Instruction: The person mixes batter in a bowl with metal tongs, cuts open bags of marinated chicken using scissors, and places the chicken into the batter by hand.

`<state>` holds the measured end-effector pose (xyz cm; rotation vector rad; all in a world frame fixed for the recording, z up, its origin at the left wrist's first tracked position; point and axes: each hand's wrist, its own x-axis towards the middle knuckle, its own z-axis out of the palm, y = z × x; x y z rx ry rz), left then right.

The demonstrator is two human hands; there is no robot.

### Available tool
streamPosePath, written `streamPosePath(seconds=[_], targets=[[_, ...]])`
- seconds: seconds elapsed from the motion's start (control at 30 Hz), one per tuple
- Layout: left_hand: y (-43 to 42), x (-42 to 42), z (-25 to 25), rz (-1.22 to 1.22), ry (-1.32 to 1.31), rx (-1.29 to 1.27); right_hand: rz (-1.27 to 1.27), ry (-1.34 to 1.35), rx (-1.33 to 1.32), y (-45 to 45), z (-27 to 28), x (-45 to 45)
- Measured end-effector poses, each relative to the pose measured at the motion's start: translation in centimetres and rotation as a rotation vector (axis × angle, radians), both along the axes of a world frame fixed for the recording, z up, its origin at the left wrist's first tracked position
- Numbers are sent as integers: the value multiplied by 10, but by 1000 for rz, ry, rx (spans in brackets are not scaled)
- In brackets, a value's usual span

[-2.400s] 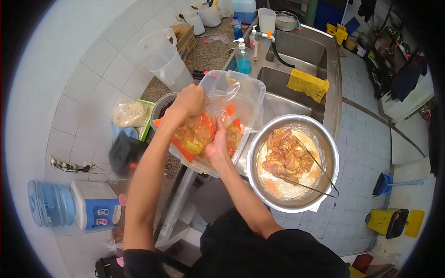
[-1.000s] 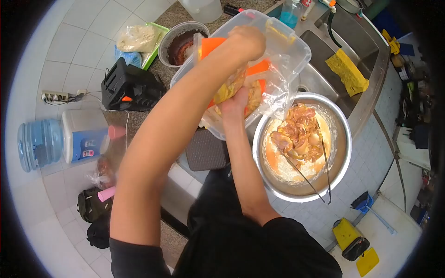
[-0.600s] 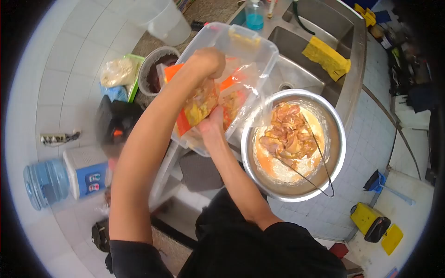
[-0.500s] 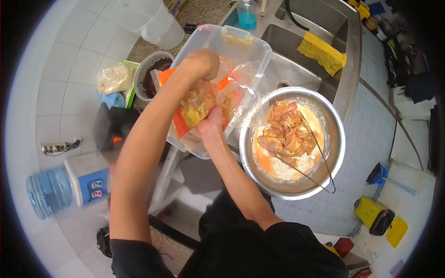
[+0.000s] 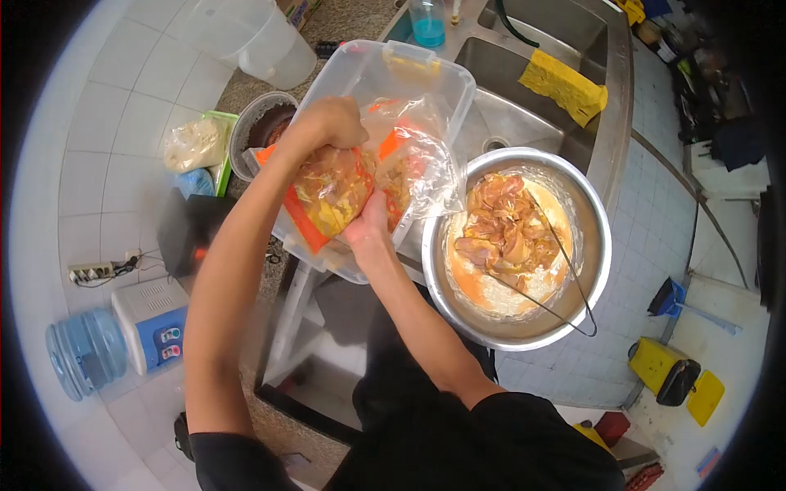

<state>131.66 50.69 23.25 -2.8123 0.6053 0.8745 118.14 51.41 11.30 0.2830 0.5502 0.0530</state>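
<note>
A clear plastic bag with orange panels [image 5: 332, 192] holds raw, yellowish marinated meat over a clear plastic tub [image 5: 446, 74]. My left hand [image 5: 334, 124] is closed on its upper part, knuckles up. From the near right, my right hand [image 5: 370, 221] cups the bag's side, fingers partly hidden behind it. Another bag [image 5: 397, 176] with meat lies in the tub, its loose clear plastic hanging over the tub's right edge. To the right, a metal bowl [image 5: 602, 245] holds meat pieces [image 5: 503, 221] in a pale, floury mix, with metal tongs [image 5: 565, 245] leaning on its rim.
Behind the bowl is a steel sink [image 5: 524, 123] with a yellow cloth [image 5: 563, 86]. A tub of dark red contents [image 5: 266, 131], a clear pitcher [image 5: 278, 53] and a bag of pale powder [image 5: 195, 146] stand left. A water dispenser [image 5: 151, 319] is at far left.
The view has shifted about. My left hand has moved a little left relative to my right hand, and the held bag now shows a broader face. The bowl and tongs look unchanged.
</note>
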Motion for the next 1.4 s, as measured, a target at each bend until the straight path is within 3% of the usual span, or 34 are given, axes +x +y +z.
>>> streamPosePath(seconds=[0.17,0.37,0.57,0.67,0.77,0.97,1.07,1.27,1.4], targets=[[11,0,8,247,272,-159,31,-10,45,-2,11,-6],[6,0,21,175,371,76,28,-46,62,-2,22,-8],[35,2,11,-17,260,-28,-57,-144,113,-2,14,-9],[47,-7,19,160,292,-130,-65,-164,67,2,3,-3],[72,-6,7,110,154,-282,-112,-38,-18,5,4,-4],[91,-8,11,119,67,-407,-49,-125,-211,7,15,-1],[83,-21,35,-172,-142,-263,-14,-145,-246,10,19,-1],[82,-17,22,-204,-241,-343,-93,-63,-254,10,41,-15],[69,-28,28,-230,-296,-315,-138,-169,-274,14,-5,7]])
